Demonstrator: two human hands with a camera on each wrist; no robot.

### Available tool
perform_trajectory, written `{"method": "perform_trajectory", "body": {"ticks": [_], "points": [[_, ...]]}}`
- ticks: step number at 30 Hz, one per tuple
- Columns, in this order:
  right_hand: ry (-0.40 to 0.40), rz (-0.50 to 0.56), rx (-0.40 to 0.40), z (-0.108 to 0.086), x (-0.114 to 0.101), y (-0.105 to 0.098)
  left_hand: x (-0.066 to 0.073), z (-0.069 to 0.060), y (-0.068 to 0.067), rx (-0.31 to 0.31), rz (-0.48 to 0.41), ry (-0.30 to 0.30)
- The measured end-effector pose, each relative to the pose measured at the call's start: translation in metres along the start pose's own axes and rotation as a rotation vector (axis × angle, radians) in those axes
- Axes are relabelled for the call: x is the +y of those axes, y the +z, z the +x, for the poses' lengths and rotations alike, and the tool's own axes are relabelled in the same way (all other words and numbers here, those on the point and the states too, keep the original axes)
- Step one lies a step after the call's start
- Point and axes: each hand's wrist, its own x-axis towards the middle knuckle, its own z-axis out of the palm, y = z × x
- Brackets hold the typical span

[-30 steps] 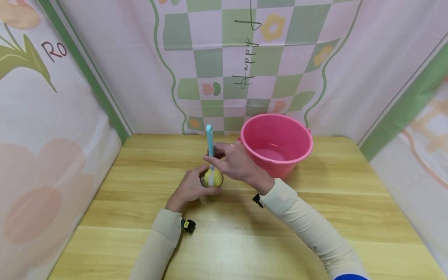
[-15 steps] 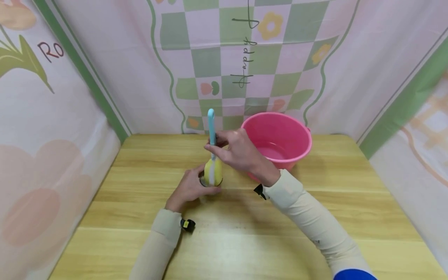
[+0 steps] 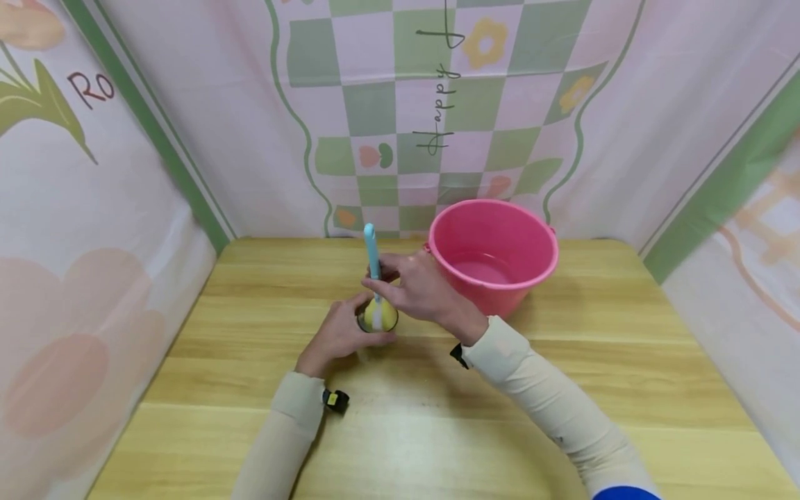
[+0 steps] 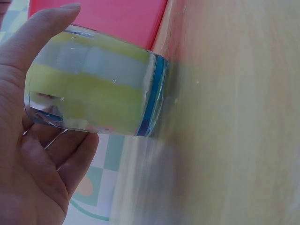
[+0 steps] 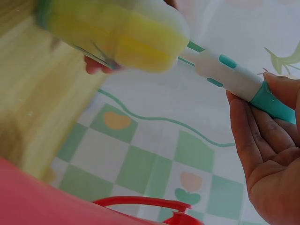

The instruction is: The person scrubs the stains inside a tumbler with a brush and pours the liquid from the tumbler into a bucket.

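Note:
My left hand (image 3: 340, 332) grips a clear glass (image 4: 89, 79) round its side; the glass stands upright on the table, its thick base bluish in the left wrist view. Inside it is the yellow and white sponge head (image 3: 380, 316) of a brush, filling much of the glass. Above, my right hand (image 3: 421, 286) pinches the brush's teal and white handle (image 5: 234, 77) between thumb and fingers. The handle's light blue end (image 3: 371, 243) sticks up past the fingers, leaning slightly left.
A pink bucket (image 3: 500, 298) stands at the back of the wooden table (image 3: 400, 430), just right of and behind my right hand. Its red handle (image 5: 140, 200) shows in the right wrist view. Patterned cloth (image 3: 369, 107) hangs behind the table and at both sides.
The brush rose partway out of the glass, then went down into it again with my right hand. My left hand and the glass have stayed in place.

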Motion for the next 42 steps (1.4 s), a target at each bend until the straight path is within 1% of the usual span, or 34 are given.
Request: {"method": "perform_trajectory", "body": {"ticks": [4,11,16,19,22,28,32,36,42], "points": [[-0.005,0.002,-0.003,0.001,-0.001,-0.002,0.0,0.0,0.001,0.004,-0.013,0.005],[-0.039,0.079,0.052,0.01,-0.01,-0.022,0.0,0.0,0.001,0.001,-0.029,0.005],[-0.06,0.091,0.083,0.014,-0.015,-0.03,0.001,0.001,0.001,0.008,-0.023,0.017],[-0.069,0.092,0.082,0.015,-0.015,-0.03,0.002,0.001,0.001,0.011,-0.026,0.02],[-0.062,0.086,0.07,0.014,-0.013,-0.024,0.002,0.0,0.001,0.01,-0.024,0.019],[-0.026,0.013,0.025,0.005,-0.005,-0.007,0.001,-0.001,0.001,0.008,0.004,0.016],[-0.011,-0.009,0.02,0.001,-0.001,-0.001,0.001,-0.001,0.001,0.007,0.01,0.021],[-0.021,-0.013,0.02,0.002,-0.002,-0.002,0.001,-0.001,0.0,0.004,0.012,0.017],[-0.058,0.041,0.046,0.009,-0.009,-0.016,0.002,0.0,0.0,-0.002,-0.015,0.002]]}}
